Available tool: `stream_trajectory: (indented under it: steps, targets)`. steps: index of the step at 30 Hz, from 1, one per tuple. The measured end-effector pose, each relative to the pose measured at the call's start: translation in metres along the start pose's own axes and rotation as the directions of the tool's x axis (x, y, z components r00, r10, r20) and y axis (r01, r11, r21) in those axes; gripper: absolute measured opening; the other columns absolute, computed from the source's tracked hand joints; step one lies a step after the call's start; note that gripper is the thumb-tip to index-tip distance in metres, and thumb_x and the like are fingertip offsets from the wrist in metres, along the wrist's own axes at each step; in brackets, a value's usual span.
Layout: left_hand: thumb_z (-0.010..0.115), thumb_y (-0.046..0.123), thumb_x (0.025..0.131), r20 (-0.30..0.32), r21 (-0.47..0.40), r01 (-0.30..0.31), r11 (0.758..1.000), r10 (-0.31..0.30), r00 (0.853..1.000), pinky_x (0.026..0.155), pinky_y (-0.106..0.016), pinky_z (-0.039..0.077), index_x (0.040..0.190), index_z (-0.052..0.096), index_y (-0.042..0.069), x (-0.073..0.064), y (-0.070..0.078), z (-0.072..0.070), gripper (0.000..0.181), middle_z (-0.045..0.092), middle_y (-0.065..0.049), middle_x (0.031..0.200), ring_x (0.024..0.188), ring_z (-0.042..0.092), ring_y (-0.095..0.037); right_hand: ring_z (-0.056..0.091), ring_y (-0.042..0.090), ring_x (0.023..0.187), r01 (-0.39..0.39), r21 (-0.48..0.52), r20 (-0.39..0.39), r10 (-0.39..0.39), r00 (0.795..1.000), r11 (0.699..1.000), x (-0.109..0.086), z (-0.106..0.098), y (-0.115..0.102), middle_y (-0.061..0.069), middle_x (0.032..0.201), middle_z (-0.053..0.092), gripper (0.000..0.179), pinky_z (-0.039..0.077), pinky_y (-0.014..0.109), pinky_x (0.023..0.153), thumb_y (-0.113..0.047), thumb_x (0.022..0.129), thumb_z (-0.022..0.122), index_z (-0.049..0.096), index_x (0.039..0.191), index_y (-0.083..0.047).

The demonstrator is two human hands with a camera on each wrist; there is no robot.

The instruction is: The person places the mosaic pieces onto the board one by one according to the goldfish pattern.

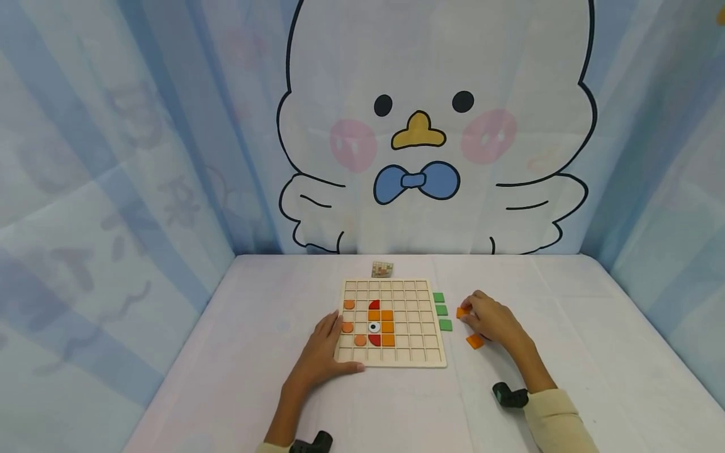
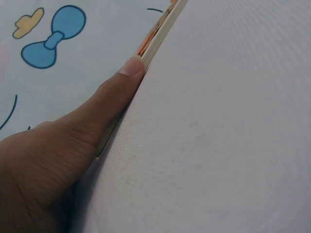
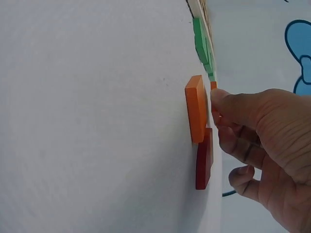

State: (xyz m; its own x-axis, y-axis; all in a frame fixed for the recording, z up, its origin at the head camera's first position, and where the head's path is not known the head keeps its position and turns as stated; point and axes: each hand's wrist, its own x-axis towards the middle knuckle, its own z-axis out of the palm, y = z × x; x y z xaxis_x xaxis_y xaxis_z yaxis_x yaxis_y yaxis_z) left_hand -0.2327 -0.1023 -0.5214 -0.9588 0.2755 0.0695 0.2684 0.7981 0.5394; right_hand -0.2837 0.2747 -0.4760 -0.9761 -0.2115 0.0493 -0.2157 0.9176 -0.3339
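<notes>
A light wooden grid board [image 1: 416,324] lies on the table. My left hand [image 1: 320,355] steadies its near left corner, the extended fingers along the left side and the thumb [image 2: 124,80] against the front edge. On the board are orange square tiles [image 1: 387,327], red quarter-round pieces [image 1: 374,340], several light orange discs [image 1: 360,340] and a white eye piece [image 1: 374,327]. To the right of the board, my right hand [image 1: 495,322] pinches an orange tile [image 1: 461,313] between thumb and fingers. Beside that hand lie another orange tile [image 3: 196,109] and a dark red piece [image 3: 204,160].
Three green tiles [image 1: 441,310] sit in a column along the board's right side. Behind the board is a small patterned card [image 1: 382,270]. A curtain [image 1: 419,220] with a cartoon bird hangs at the table's back edge.
</notes>
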Motion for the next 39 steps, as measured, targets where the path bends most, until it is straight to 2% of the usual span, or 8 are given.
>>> stream_trajectory:
  steps: [9, 16, 21, 25, 32, 39]
  targets:
    - [0.073, 0.074, 0.066, -0.009, 0.009, -0.006, 1.0, 0.006, 1.0, 0.116, -0.052, 0.031, 0.155, 0.025, 0.008, -0.001, 0.0, 0.0, 0.121, 0.021, -0.013, 0.162, 0.147, 0.024, -0.031, 0.054, 0.018, 0.083, 0.049, 0.044, 0.007, -0.05, 0.999, 0.998, 0.008, 0.0, -0.014, 0.007, 0.108, 0.059, 0.024, 0.054, 0.034, 0.077, -0.021, 0.091, 0.069, 0.067, 0.108, -0.005]
    - [0.074, 0.072, 0.066, -0.005, 0.012, 0.0, 1.0, 0.0, 1.0, 0.117, -0.051, 0.03, 0.155, 0.025, 0.008, -0.002, -0.001, 0.001, 0.121, 0.021, -0.012, 0.162, 0.147, 0.024, -0.03, 0.051, 0.012, 0.078, 0.193, 0.027, -0.004, -0.193, 0.981, 0.981, 0.015, 0.009, -0.03, 0.006, 0.106, 0.059, 0.025, 0.051, 0.027, 0.07, -0.022, 0.09, 0.071, 0.068, 0.107, -0.004]
    - [0.074, 0.073, 0.066, -0.011, 0.008, -0.006, 1.0, 0.006, 1.0, 0.117, -0.051, 0.03, 0.155, 0.025, 0.008, -0.002, -0.001, 0.001, 0.121, 0.021, -0.012, 0.162, 0.147, 0.024, -0.031, 0.05, 0.009, 0.076, 0.259, 0.024, -0.022, -0.258, 0.966, 0.966, 0.018, 0.016, -0.045, 0.003, 0.103, 0.059, 0.024, 0.049, 0.026, 0.069, -0.022, 0.089, 0.072, 0.067, 0.104, -0.006]
    - [0.074, 0.072, 0.066, -0.016, 0.009, -0.008, 1.0, 0.008, 1.0, 0.117, -0.051, 0.03, 0.155, 0.026, 0.008, -0.001, -0.002, 0.001, 0.12, 0.02, -0.012, 0.162, 0.147, 0.025, -0.03, 0.051, 0.009, 0.078, 0.277, 0.028, -0.02, -0.276, 0.961, 0.961, 0.023, 0.022, -0.057, 0.002, 0.105, 0.059, 0.024, 0.05, 0.028, 0.071, -0.024, 0.089, 0.073, 0.067, 0.105, -0.007]
    - [0.074, 0.072, 0.066, -0.017, -0.003, -0.003, 1.0, 0.003, 1.0, 0.117, -0.052, 0.029, 0.155, 0.026, 0.008, -0.001, -0.001, 0.0, 0.12, 0.02, -0.012, 0.162, 0.147, 0.024, -0.03, 0.053, 0.012, 0.081, 0.252, 0.059, 0.01, -0.253, 0.967, 0.966, 0.029, 0.032, -0.076, 0.001, 0.105, 0.059, 0.023, 0.054, 0.031, 0.079, -0.024, 0.089, 0.072, 0.067, 0.104, -0.008]
    - [0.073, 0.075, 0.066, -0.001, 0.009, 0.01, 1.0, -0.01, 1.0, 0.117, -0.051, 0.03, 0.156, 0.024, 0.01, -0.001, -0.002, 0.002, 0.121, 0.019, -0.011, 0.163, 0.147, 0.024, -0.03, 0.055, 0.012, 0.083, 0.232, 0.042, 0.021, -0.233, 0.972, 0.972, 0.034, 0.042, -0.09, 0.001, 0.103, 0.059, 0.021, 0.055, 0.031, 0.084, -0.024, 0.089, 0.073, 0.068, 0.104, -0.01]
